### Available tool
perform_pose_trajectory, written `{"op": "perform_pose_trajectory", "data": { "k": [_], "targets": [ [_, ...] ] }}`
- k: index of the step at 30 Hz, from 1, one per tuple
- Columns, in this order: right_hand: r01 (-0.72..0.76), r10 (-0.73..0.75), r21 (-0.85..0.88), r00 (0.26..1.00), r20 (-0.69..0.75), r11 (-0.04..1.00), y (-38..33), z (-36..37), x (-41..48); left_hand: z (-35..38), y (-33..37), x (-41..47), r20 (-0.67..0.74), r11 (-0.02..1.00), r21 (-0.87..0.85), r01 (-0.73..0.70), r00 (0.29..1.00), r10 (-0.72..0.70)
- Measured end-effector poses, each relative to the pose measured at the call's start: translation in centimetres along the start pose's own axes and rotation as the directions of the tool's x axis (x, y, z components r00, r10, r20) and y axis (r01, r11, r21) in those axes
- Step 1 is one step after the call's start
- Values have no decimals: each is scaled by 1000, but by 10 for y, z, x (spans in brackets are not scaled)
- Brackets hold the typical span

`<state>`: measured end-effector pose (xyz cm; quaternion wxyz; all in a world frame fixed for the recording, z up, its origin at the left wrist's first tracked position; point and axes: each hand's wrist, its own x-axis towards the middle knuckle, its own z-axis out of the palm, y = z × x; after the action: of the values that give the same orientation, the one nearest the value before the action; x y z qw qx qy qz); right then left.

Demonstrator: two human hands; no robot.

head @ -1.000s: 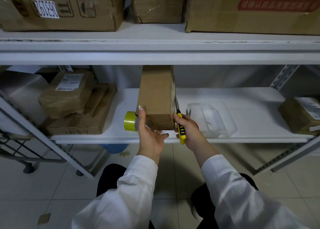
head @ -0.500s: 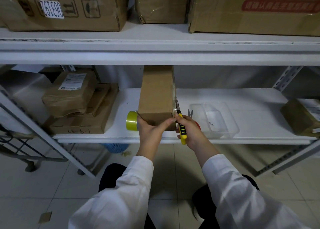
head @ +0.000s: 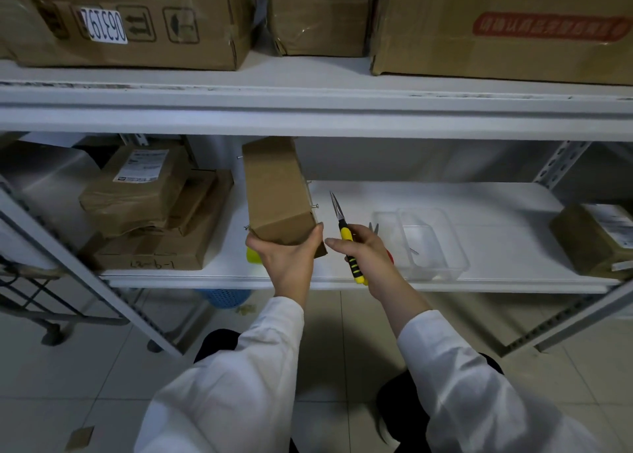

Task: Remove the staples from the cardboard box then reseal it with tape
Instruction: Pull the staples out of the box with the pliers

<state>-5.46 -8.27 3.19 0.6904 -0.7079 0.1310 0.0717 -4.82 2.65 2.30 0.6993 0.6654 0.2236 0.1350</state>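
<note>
A small brown cardboard box (head: 277, 188) stands tilted on the white lower shelf (head: 445, 199), with metal pins sticking out of its right and left edges. My left hand (head: 287, 257) grips the box's near bottom end. My right hand (head: 370, 250) holds yellow-and-black needle-nose pliers (head: 346, 236), their tips pointing up just right of the box and apart from it. A yellow-green tape roll (head: 253, 256) lies mostly hidden behind my left hand.
A clear plastic tray (head: 424, 243) sits right of the pliers, with scissors (head: 374, 228) partly hidden behind my right hand. Wrapped parcels (head: 144, 192) are stacked at the left, another parcel (head: 596, 240) at the far right. Large cartons (head: 137, 21) fill the upper shelf. A blue basket (head: 222, 296) is underneath.
The box has tilted and turned leftward in my left hand, which shifted its grip under the near end. The pliers have moved right, away from the box's edge.
</note>
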Motion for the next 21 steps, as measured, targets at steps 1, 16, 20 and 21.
{"op": "perform_pose_trajectory", "data": {
  "k": [1, 16, 20, 21],
  "targets": [
    [23, -23, -19, 1000, 14, 1000, 0, 0, -1, 1, 0, 4, -15, 1000, 0, 0, 1000, 0],
    [211, -196, -146, 974, 115, 966, -1, 2, -13, 19, -9, 26, -66, 990, 2, 141, 988, -141],
    [210, -197, -148, 976, 96, 967, 1, 3, -12, 20, -14, 25, -68, 987, -6, 160, 985, -160],
    [217, -205, -151, 974, 93, 964, 1, 3, -12, 20, -14, 25, -69, 986, -14, 166, 984, -166]
  ]
}}
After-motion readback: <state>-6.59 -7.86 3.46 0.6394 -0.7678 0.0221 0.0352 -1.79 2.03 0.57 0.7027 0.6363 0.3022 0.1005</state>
